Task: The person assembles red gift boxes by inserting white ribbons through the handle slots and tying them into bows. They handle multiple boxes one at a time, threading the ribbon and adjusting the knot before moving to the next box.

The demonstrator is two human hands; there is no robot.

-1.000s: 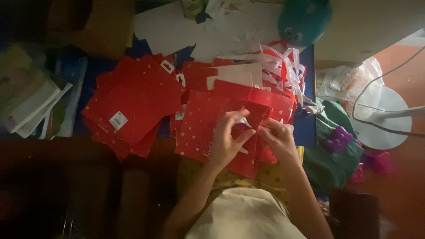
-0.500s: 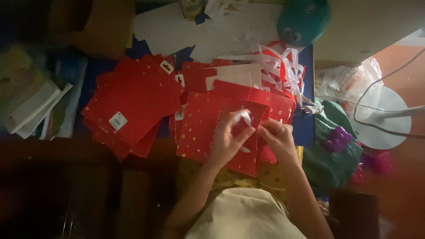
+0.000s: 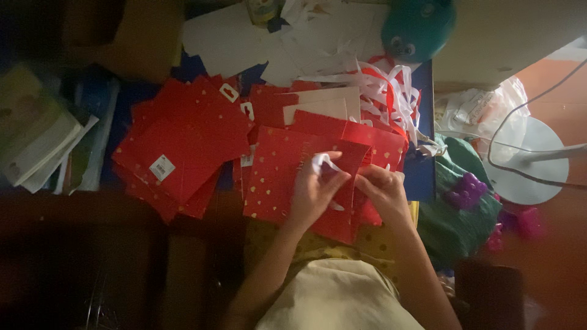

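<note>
bare forearms, pale cream top, yellow dotted skirt

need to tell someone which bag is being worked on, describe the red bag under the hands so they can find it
Start at the big spread of flat red paper bags on the table, then look right, nearest the person. The red bag there lies under the left hand and right hand. Unlike its neighbours, it has a white ribbon pinched above it.

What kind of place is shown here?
Probably a home craft table, dimly lit: stacks of red paper gift bags, loose ribbons, a pedestal fan base on the floor, and toys nearby.
</note>
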